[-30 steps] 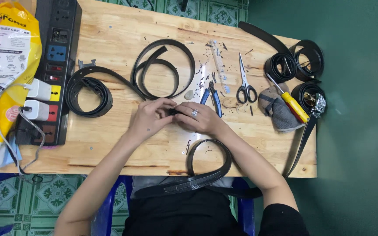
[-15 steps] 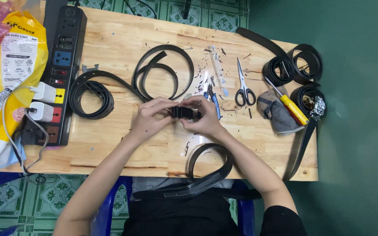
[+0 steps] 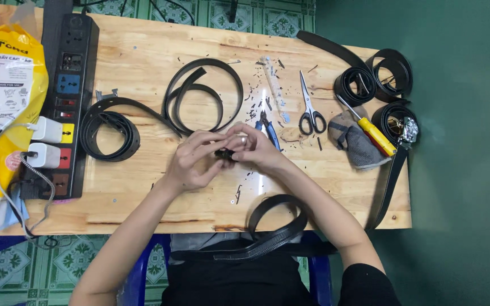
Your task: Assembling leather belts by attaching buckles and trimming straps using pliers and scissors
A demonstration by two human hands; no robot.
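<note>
Both hands meet over the middle of the bench [image 3: 143, 56], left hand [image 3: 194, 161] and right hand [image 3: 256, 148] pinching a small dark buckle piece [image 3: 224, 153] between them. It lies left-right, equally near both; a belt [image 3: 273, 224] loops nearer.

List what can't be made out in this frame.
- Head view: the small dark piece between the left hand and right hand is mostly covered by fingers; its kind is unclear.
- The blue-handled pliers are partly behind the right hand.
- The yellow bag is cut off by the left edge.
- The belt at the table's near edge runs off below it.
</note>
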